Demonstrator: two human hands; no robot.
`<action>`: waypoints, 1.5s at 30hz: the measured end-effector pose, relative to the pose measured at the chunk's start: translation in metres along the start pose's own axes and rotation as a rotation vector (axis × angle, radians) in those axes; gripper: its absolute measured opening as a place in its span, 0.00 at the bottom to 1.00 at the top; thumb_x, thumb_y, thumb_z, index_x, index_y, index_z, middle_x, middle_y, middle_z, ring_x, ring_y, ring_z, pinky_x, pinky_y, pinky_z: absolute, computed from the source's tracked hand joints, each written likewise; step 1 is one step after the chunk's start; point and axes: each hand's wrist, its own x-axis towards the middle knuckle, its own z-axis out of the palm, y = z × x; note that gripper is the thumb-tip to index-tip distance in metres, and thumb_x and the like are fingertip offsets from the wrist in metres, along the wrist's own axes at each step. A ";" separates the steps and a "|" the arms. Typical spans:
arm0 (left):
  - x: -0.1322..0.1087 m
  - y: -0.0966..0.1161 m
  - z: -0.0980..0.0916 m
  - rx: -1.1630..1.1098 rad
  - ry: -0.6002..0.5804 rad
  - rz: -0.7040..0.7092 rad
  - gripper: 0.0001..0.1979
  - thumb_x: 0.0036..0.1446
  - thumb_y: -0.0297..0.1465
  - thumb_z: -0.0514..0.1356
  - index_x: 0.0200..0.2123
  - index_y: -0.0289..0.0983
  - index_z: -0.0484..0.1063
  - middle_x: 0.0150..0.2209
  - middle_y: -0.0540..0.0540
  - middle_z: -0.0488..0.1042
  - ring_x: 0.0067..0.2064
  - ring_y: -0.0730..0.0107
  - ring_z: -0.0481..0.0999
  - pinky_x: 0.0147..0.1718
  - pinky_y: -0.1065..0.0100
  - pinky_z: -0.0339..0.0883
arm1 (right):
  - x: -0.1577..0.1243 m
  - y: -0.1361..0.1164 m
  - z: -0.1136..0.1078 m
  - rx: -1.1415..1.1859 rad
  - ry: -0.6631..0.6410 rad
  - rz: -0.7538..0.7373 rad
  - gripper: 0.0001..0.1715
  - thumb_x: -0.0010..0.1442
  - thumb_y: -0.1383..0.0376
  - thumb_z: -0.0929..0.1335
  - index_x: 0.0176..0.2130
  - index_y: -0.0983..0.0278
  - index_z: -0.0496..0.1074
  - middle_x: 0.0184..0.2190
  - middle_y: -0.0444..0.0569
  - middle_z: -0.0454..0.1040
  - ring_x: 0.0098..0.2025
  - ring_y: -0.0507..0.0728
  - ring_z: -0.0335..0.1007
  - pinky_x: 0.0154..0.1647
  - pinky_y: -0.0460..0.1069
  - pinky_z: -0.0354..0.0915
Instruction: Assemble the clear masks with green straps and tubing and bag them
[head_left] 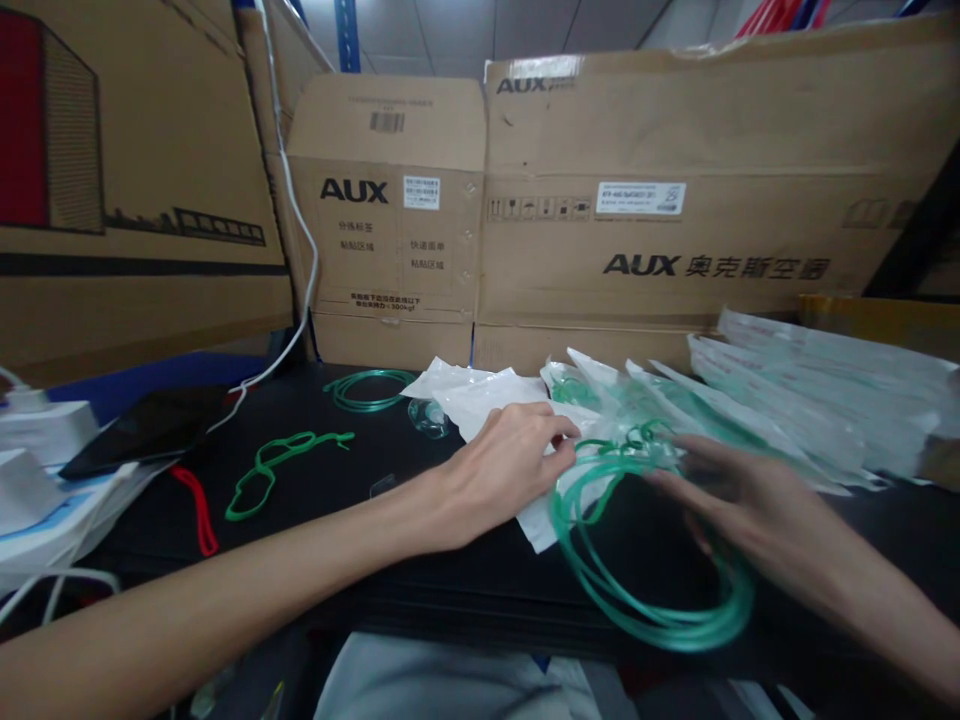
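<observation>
My left hand is curled over a white paper-and-film pouch, its thumb and fingers pinched at the pouch's edge. In my right hand, blurred by motion, is a coil of green clear tubing that hangs down at the table's front edge. The tubing's upper end bunches with clear plastic and a green strap between both hands, where details are smeared. Just behind my hands lie other clear-fronted pouches with green contents.
A row of sealed pouches leans at the right. On the black table lie another green tubing coil, a green elastic strap and a red cord. A phone and white chargers sit left. Cardboard boxes stand behind.
</observation>
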 end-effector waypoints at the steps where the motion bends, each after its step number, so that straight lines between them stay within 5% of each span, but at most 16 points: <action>1: 0.001 -0.001 0.002 -0.001 0.013 -0.001 0.12 0.64 0.27 0.56 0.39 0.35 0.81 0.38 0.44 0.80 0.38 0.63 0.79 0.41 0.66 0.67 | 0.000 0.000 0.004 0.043 0.027 -0.019 0.41 0.48 0.40 0.70 0.51 0.64 0.68 0.21 0.44 0.72 0.17 0.59 0.68 0.17 0.52 0.62; 7: 0.006 -0.003 0.006 -0.036 0.055 -0.106 0.07 0.63 0.26 0.56 0.35 0.34 0.75 0.32 0.48 0.77 0.29 0.70 0.74 0.34 0.69 0.66 | -0.004 0.009 0.026 0.168 0.055 -0.204 0.34 0.54 0.45 0.73 0.55 0.55 0.69 0.29 0.46 0.76 0.15 0.55 0.68 0.15 0.50 0.62; 13: 0.003 -0.006 0.006 -0.010 0.092 -0.114 0.06 0.66 0.26 0.54 0.36 0.35 0.70 0.35 0.47 0.76 0.34 0.68 0.76 0.39 0.67 0.68 | -0.004 0.015 0.027 0.030 0.004 -0.227 0.33 0.57 0.47 0.70 0.55 0.63 0.75 0.29 0.51 0.78 0.15 0.55 0.65 0.15 0.49 0.61; 18: 0.002 -0.002 0.008 0.164 0.042 0.034 0.09 0.70 0.29 0.51 0.44 0.34 0.70 0.43 0.44 0.74 0.41 0.63 0.77 0.40 0.64 0.70 | 0.004 0.011 0.021 -0.151 -0.058 -0.180 0.33 0.60 0.50 0.66 0.53 0.72 0.78 0.13 0.45 0.69 0.14 0.56 0.63 0.16 0.48 0.59; 21: 0.002 0.003 0.008 0.244 -0.056 0.174 0.12 0.72 0.30 0.48 0.48 0.33 0.69 0.46 0.42 0.72 0.41 0.63 0.76 0.38 0.64 0.72 | 0.011 0.003 0.020 -0.203 -0.105 -0.191 0.29 0.60 0.52 0.66 0.48 0.70 0.80 0.14 0.45 0.72 0.13 0.55 0.63 0.16 0.47 0.58; 25: 0.002 0.007 0.007 0.144 -0.019 0.305 0.12 0.72 0.31 0.48 0.47 0.34 0.69 0.51 0.39 0.71 0.53 0.60 0.72 0.54 0.62 0.68 | 0.016 -0.009 0.024 -0.222 -0.118 -0.185 0.25 0.61 0.50 0.66 0.38 0.67 0.82 0.13 0.44 0.70 0.12 0.54 0.63 0.15 0.47 0.56; 31: 0.005 0.004 0.002 -0.102 -0.058 0.015 0.12 0.72 0.30 0.45 0.50 0.35 0.64 0.50 0.39 0.73 0.53 0.60 0.74 0.55 0.59 0.66 | 0.008 -0.006 0.027 -0.105 0.030 -0.186 0.34 0.57 0.46 0.69 0.52 0.68 0.79 0.11 0.42 0.67 0.15 0.57 0.64 0.18 0.49 0.57; 36: 0.004 0.013 -0.001 -0.194 -0.155 0.057 0.12 0.72 0.30 0.45 0.53 0.35 0.63 0.55 0.38 0.72 0.58 0.59 0.71 0.59 0.56 0.62 | 0.011 -0.008 0.028 -0.083 0.004 -0.232 0.24 0.54 0.46 0.70 0.33 0.62 0.83 0.14 0.45 0.71 0.17 0.57 0.64 0.19 0.49 0.58; 39: 0.003 0.018 0.001 -0.213 -0.204 0.130 0.13 0.72 0.30 0.46 0.54 0.37 0.64 0.56 0.42 0.73 0.58 0.61 0.71 0.64 0.52 0.55 | 0.014 -0.013 0.031 -0.097 0.057 -0.288 0.23 0.52 0.48 0.72 0.19 0.62 0.76 0.18 0.49 0.74 0.22 0.58 0.68 0.21 0.49 0.61; 42: 0.002 0.015 0.005 -0.216 -0.186 0.096 0.12 0.73 0.31 0.45 0.53 0.36 0.64 0.55 0.40 0.72 0.57 0.60 0.71 0.61 0.55 0.59 | 0.007 -0.012 0.028 0.080 -0.077 -0.119 0.21 0.50 0.48 0.75 0.32 0.63 0.81 0.23 0.48 0.76 0.15 0.53 0.63 0.13 0.47 0.57; 45: 0.001 0.007 0.010 -0.214 -0.140 0.018 0.12 0.73 0.32 0.45 0.51 0.36 0.64 0.51 0.40 0.73 0.54 0.60 0.73 0.54 0.59 0.65 | -0.011 -0.006 0.018 0.477 -0.265 0.129 0.41 0.53 0.47 0.75 0.62 0.54 0.69 0.36 0.48 0.80 0.12 0.50 0.62 0.06 0.46 0.56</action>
